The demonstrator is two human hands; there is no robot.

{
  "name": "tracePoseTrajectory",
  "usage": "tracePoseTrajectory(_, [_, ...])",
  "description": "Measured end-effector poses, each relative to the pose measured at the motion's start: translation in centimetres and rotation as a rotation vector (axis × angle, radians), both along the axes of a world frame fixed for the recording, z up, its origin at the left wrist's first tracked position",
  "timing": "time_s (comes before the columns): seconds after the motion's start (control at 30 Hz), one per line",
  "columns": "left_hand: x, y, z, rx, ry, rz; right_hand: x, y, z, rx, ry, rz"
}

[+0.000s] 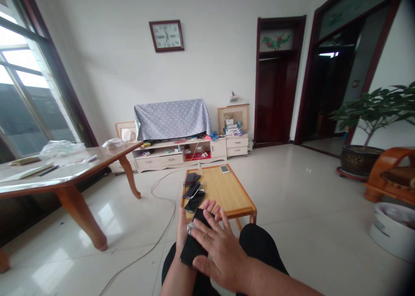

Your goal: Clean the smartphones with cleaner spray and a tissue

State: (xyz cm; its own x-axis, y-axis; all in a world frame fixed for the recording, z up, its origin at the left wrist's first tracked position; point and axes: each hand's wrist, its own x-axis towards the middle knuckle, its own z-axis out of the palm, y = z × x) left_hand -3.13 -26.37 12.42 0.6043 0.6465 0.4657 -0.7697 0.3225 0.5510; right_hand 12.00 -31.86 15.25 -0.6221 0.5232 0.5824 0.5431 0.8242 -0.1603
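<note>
A black phone lies tilted in my left hand, whose thumb and fingers wrap round its edges from beneath. Over the phone's dark face spreads my right hand. Under its fingertips a small white wad, like a tissue or cloth, is pressed against the phone; most of the wad is hidden. Just beyond my hands stands a low wooden table. On its left side several dark phones lie close together, partly blurred out. A white phone rests near the far edge, and a small clear bottle stands at the far left corner.
To the left is a larger table with plastic bags. A cable runs over the floor. A low cabinet with a cloth-covered object stands by the wall. At right are a potted plant and a white bucket.
</note>
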Motion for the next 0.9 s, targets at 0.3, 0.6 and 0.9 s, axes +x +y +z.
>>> tracePoseTrajectory(0.3, [-2.3,1.3,0.0,-0.001,-0.078,0.016,-0.4,-0.3,-0.8,0.081,-0.001,0.116])
tracePoseTrajectory(0.6, [-2.4,1.4,-0.4,-0.006,-0.061,0.014,-0.6,0.8,-1.4,0.136,0.021,-0.007])
tracePoseTrajectory(0.9, [-2.2,0.9,0.5,0.013,-0.019,0.010,0.2,0.9,0.2,0.086,0.040,-0.104])
